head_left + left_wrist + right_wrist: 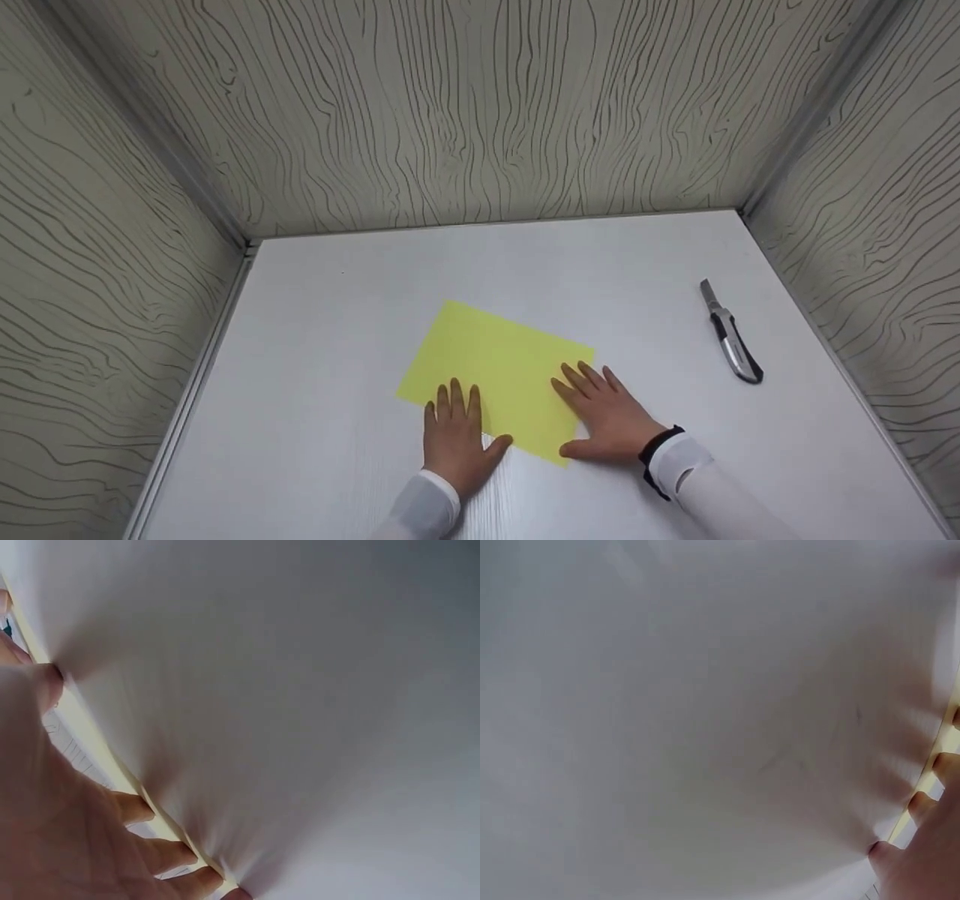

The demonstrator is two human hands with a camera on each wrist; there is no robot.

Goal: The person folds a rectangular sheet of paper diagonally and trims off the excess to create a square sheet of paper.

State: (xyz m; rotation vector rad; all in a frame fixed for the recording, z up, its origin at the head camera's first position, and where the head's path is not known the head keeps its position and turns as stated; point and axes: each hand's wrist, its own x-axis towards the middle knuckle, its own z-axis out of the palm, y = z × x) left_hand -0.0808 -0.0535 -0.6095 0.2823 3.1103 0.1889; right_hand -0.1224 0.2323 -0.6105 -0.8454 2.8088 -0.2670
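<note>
A yellow sheet of paper [491, 352] lies flat and slightly turned on the white table. My left hand [456, 442] rests on its near left edge, fingers straight and spread, the thumb at the near edge. On the right edge of the sheet my right hand [609, 420] lies with its fingers spread and its thumb by the near right corner. In the left wrist view the left hand [82, 817] touches the surface with its fingertips. Only part of the right hand [930, 840] shows at the edge of the right wrist view.
A utility knife [733, 341] with its blade out lies on the right side of the white table [315, 330]. Wood-grain-patterned panels [465, 112] stand at the back and on both sides. A metal rail [199, 390] runs along the left edge.
</note>
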